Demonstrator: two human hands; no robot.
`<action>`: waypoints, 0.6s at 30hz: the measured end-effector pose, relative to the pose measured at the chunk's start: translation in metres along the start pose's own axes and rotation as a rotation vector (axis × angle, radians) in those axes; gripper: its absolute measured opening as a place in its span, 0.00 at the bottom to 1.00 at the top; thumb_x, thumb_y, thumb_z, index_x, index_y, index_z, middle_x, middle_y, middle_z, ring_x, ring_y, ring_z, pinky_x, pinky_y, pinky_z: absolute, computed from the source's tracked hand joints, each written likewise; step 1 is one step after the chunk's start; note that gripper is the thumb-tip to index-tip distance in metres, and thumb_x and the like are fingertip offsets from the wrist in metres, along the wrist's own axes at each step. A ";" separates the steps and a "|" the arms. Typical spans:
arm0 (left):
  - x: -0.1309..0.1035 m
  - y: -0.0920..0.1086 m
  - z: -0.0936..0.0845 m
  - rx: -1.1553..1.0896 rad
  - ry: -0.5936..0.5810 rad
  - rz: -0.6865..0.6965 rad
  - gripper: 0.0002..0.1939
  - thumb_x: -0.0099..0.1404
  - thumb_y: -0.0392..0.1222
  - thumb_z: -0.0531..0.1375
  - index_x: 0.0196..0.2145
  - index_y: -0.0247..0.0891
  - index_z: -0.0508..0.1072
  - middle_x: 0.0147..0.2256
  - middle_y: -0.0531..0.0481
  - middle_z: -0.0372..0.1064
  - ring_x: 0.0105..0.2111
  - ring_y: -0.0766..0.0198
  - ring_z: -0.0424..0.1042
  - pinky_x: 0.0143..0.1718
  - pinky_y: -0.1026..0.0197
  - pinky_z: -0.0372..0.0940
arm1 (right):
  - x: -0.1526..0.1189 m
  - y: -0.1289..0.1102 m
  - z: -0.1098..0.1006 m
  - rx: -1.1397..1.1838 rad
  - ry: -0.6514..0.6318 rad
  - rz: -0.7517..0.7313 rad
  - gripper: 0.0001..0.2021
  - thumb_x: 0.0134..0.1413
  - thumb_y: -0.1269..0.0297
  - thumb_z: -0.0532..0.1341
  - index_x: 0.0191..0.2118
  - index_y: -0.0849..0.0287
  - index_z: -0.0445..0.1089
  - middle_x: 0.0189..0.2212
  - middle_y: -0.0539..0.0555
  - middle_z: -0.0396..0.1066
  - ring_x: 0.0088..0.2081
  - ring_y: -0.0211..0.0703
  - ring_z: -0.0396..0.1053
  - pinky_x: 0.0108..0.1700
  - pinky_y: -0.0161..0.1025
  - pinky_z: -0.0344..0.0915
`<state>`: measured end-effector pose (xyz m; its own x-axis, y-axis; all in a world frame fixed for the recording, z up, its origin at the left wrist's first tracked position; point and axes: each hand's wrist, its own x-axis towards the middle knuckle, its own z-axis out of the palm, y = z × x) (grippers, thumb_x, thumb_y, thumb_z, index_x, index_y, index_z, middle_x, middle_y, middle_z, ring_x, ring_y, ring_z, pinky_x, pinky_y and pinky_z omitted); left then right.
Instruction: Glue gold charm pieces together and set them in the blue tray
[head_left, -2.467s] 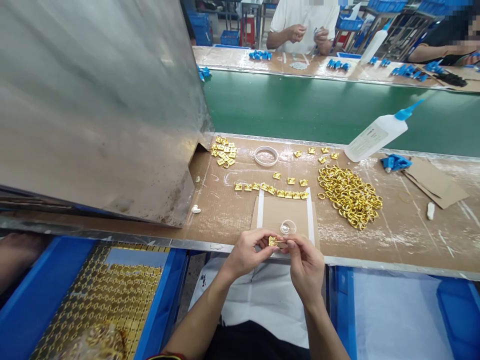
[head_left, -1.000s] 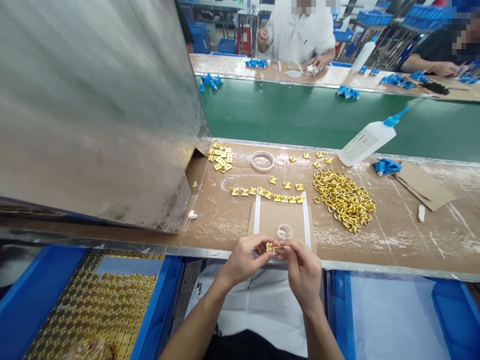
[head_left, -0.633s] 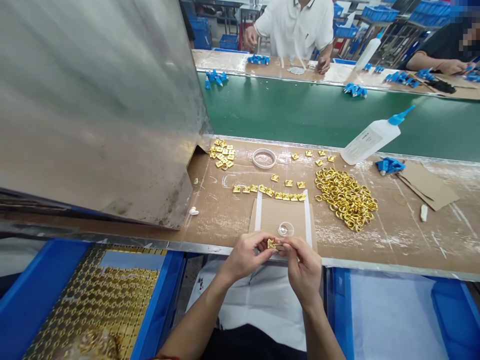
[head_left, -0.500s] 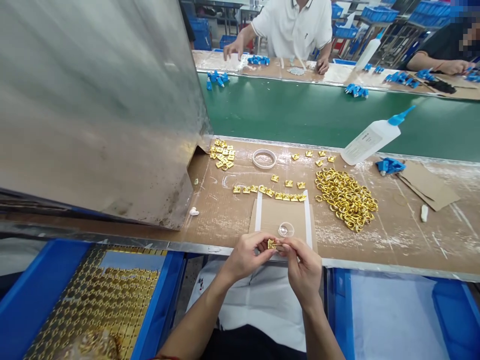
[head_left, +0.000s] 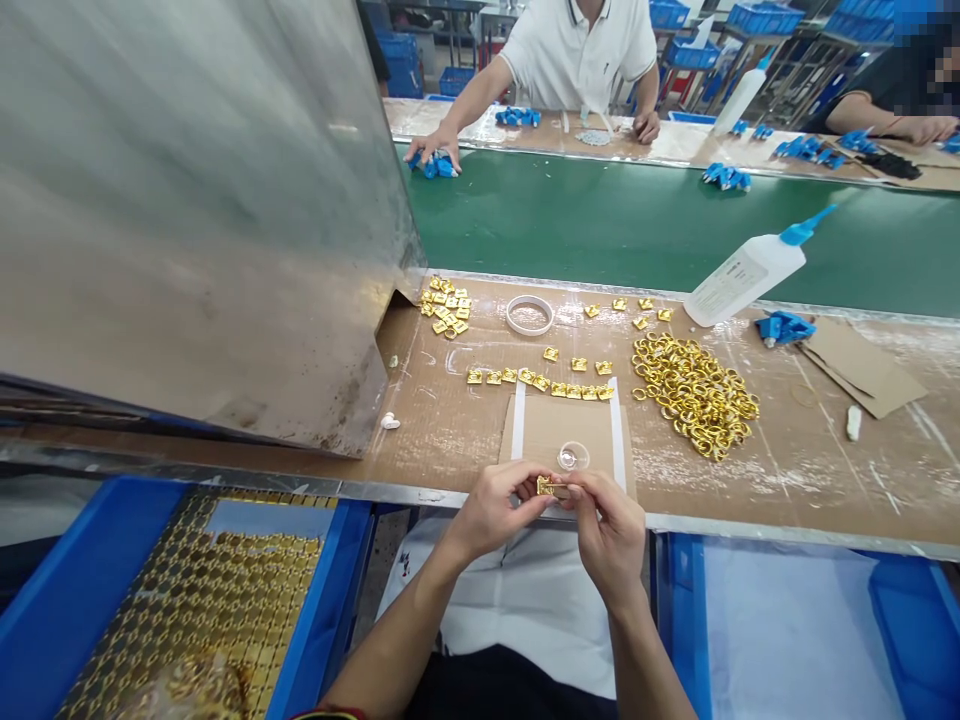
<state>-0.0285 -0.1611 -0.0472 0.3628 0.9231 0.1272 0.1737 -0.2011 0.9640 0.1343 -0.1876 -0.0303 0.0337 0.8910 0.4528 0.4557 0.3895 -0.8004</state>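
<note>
Near the table's front edge, my left hand (head_left: 499, 510) pinches a small gold piece (head_left: 545, 485) between thumb and fingers. My right hand (head_left: 609, 525) meets it from the right, its fingers closed on the gold piece's right side; whether it grips a separate ring or tool is too small to tell. Just beyond my fingers lies a small clear round dish (head_left: 573, 457) on a cardboard sheet (head_left: 540, 430) with white tape strips. Behind the dish runs a row of gold square-topped pieces (head_left: 573, 391). A heap of gold rings (head_left: 694, 395) is to the right.
A large metal panel (head_left: 225, 220) rises at the left. White bottle (head_left: 746, 280), white tape roll (head_left: 529, 315) and blue clips (head_left: 784, 328) rest on the table. Across the green belt (head_left: 570, 210), a person in a white shirt (head_left: 585, 60) reaches toward blue clips. Blue bins flank my lap.
The person across has stretched an arm forward to the blue clips on the green belt. My hands hold nearly the same pose around the gold piece. The view has shifted slightly.
</note>
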 end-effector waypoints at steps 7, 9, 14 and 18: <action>0.000 -0.001 0.000 -0.003 -0.001 0.012 0.08 0.64 0.36 0.62 0.41 0.35 0.79 0.28 0.51 0.73 0.26 0.66 0.70 0.29 0.66 0.66 | -0.001 0.001 0.001 0.014 0.013 -0.007 0.10 0.64 0.75 0.58 0.36 0.56 0.74 0.30 0.52 0.77 0.28 0.39 0.75 0.30 0.32 0.71; 0.000 -0.001 0.001 -0.007 -0.001 0.019 0.08 0.64 0.35 0.62 0.41 0.35 0.79 0.28 0.51 0.74 0.26 0.66 0.70 0.29 0.67 0.66 | -0.001 0.000 0.001 0.020 0.025 0.001 0.10 0.64 0.75 0.58 0.37 0.55 0.74 0.31 0.52 0.77 0.28 0.39 0.75 0.29 0.32 0.71; 0.000 -0.001 0.001 0.007 -0.005 0.023 0.08 0.64 0.35 0.63 0.41 0.35 0.79 0.27 0.51 0.73 0.26 0.66 0.70 0.29 0.67 0.66 | -0.001 0.000 0.000 0.039 0.023 0.023 0.10 0.65 0.75 0.57 0.36 0.56 0.74 0.31 0.52 0.77 0.28 0.39 0.76 0.27 0.31 0.71; 0.001 0.000 0.000 0.005 -0.002 0.029 0.08 0.63 0.35 0.63 0.41 0.35 0.79 0.27 0.52 0.73 0.26 0.67 0.69 0.29 0.67 0.65 | -0.001 0.001 0.000 0.044 0.022 0.028 0.10 0.65 0.75 0.57 0.36 0.56 0.73 0.31 0.51 0.76 0.28 0.38 0.76 0.28 0.30 0.72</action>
<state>-0.0282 -0.1605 -0.0470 0.3699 0.9162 0.1541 0.1676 -0.2289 0.9589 0.1344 -0.1885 -0.0316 0.0659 0.8965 0.4382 0.4150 0.3747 -0.8290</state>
